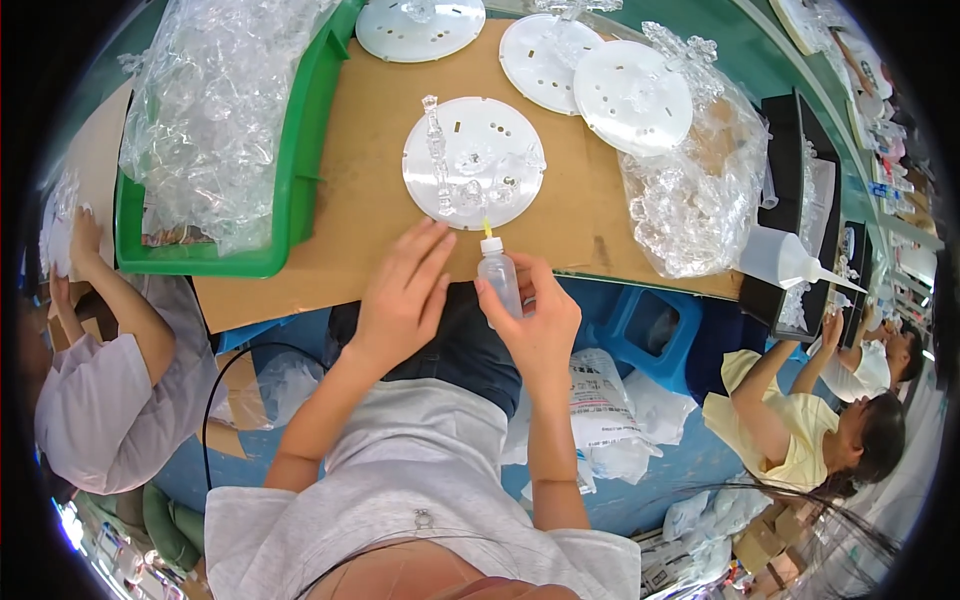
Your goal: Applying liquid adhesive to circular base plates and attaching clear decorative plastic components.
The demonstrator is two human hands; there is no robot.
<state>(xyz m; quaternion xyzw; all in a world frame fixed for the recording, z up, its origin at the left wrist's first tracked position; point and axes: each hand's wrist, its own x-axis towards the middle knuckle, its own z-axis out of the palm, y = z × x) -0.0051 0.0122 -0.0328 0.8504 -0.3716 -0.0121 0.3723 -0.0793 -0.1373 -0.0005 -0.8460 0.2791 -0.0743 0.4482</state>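
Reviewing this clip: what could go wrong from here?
Spill: the right hand grips a squeeze bottle with its yellow tip at the rim of the white disc; too firm a squeeze might drip there, if it holds liquid.
Bump: the left hand's fingertips are close to that rim, so a nudge could shift the disc or the long clear piece on it.

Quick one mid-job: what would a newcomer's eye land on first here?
Probably the bright green bin at upper left, heaped with bagged clear pieces. Then the white disc above the hands, bearing clear parts. Just below it, the right hand holds a small bottle, its yellow tip toward the disc.
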